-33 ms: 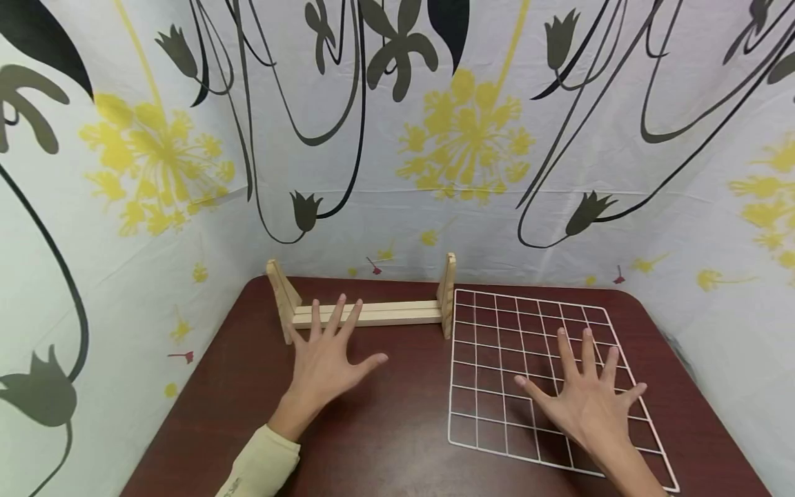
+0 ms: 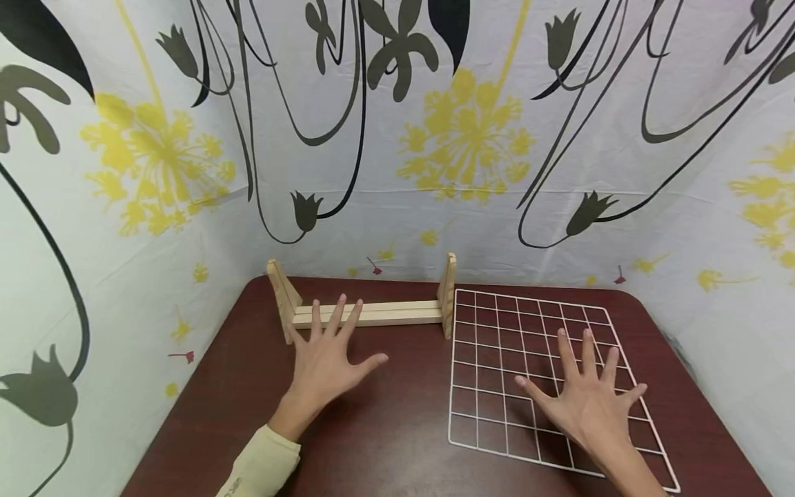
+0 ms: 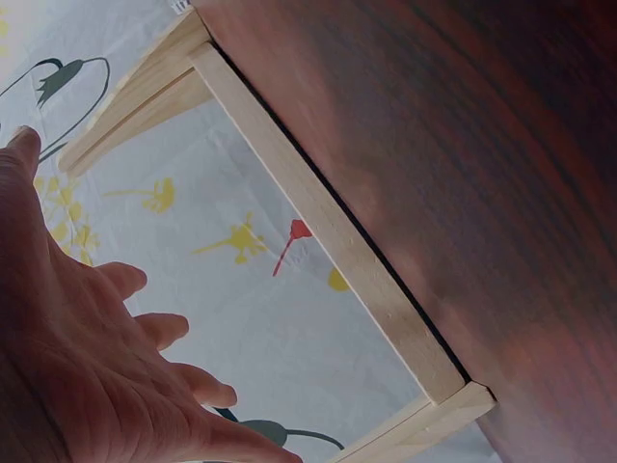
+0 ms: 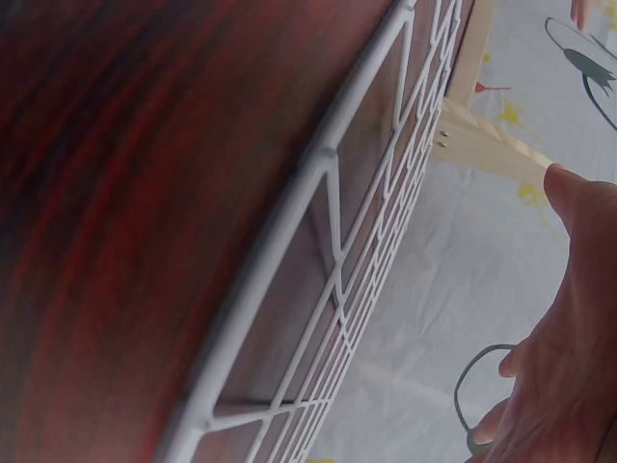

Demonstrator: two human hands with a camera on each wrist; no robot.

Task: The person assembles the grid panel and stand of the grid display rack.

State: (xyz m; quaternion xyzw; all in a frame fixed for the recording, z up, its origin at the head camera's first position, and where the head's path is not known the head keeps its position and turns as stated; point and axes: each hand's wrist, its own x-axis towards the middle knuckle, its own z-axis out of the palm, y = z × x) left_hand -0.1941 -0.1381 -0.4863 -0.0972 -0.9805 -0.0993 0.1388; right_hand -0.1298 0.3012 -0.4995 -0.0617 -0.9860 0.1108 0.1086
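Observation:
My left hand (image 2: 323, 362) is held palm down with its fingers spread, in front of a pale wooden stand (image 2: 397, 314). Two upright end pieces joined by a low crossbar make up this stand. In the left wrist view, a gap separates the hand (image 3: 106, 357) from the crossbar (image 3: 323, 217). On the right, a white wire grid panel (image 2: 503, 393) lies on the table beside the stand. Over its right half my right hand (image 2: 586, 404) spreads its fingers. The right wrist view shows that hand (image 4: 569, 338) raised above the wires (image 4: 262, 289). Neither hand holds anything.
The dark red-brown table (image 2: 385, 421) has rounded back corners. Behind it and along the sides hangs a white cloth (image 2: 373, 166) printed with grey and yellow flowers. The stand is near the table's back edge, its right end close to the grid's corner.

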